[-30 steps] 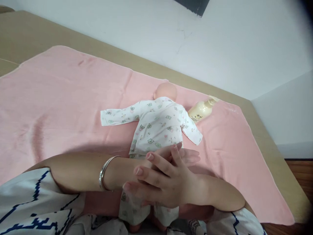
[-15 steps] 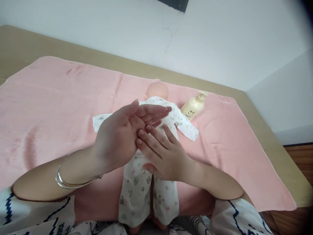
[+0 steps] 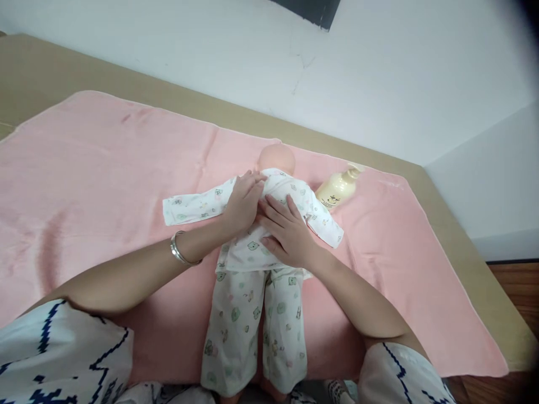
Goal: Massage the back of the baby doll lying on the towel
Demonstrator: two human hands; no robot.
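A baby doll [image 3: 275, 158] lies face down on a pink towel [image 3: 96, 168], dressed in a white printed shirt [image 3: 197, 205] and matching trousers [image 3: 252, 331]. My left hand [image 3: 243, 202], with a silver bangle on its wrist, lies flat on the doll's upper back, fingers stretched toward the neck. My right hand [image 3: 285, 233] lies flat beside it on the right side of the back, fingers spread. Neither hand holds anything.
A cream pump bottle [image 3: 337, 192] lies on its side on the towel to the right of the doll's head. The towel covers a tan bed [image 3: 458, 235] against a white wall. Wood floor shows at the far right.
Both hands were rubbing together above the doll's legs; they have moved forward and now press flat on the doll's back.
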